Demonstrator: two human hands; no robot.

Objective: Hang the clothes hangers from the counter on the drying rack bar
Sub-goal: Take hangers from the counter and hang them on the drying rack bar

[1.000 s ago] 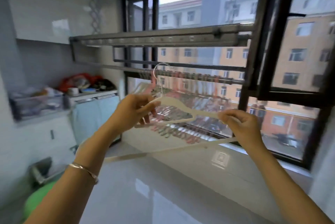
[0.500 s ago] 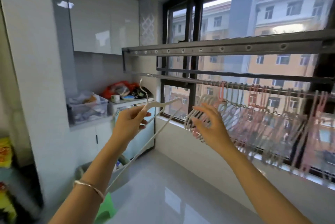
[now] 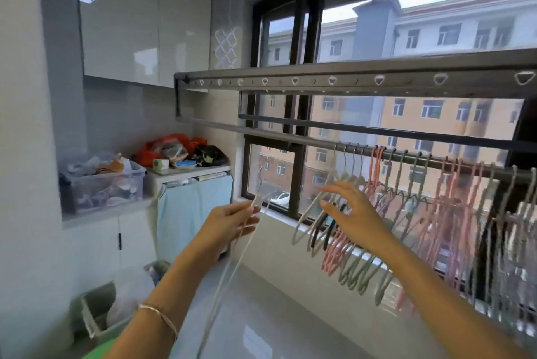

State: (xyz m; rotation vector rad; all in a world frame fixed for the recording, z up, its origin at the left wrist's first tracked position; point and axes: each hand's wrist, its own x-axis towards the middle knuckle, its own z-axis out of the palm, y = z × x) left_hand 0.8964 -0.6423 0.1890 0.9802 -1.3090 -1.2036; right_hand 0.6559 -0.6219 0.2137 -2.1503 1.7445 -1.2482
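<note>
Right hand (image 3: 357, 216) has released the white hanger (image 3: 257, 201) and, fingers spread, reaches the hung hangers (image 3: 348, 260). My left hand (image 3: 232, 225) alone pinches its neck, below the drying rack bar (image 3: 276, 138), at its bare left end. Hooking comes next, I judge.

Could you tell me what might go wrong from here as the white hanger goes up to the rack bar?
1. The left hand pinches the slim white plastic hanger only near its neck, its body dangling below, so it may swing or slip.
2. The open right hand is at the crowded row of pink, grey and black hangers on the dark metal rack bar; a nudge could tangle them or knock one off.
</note>
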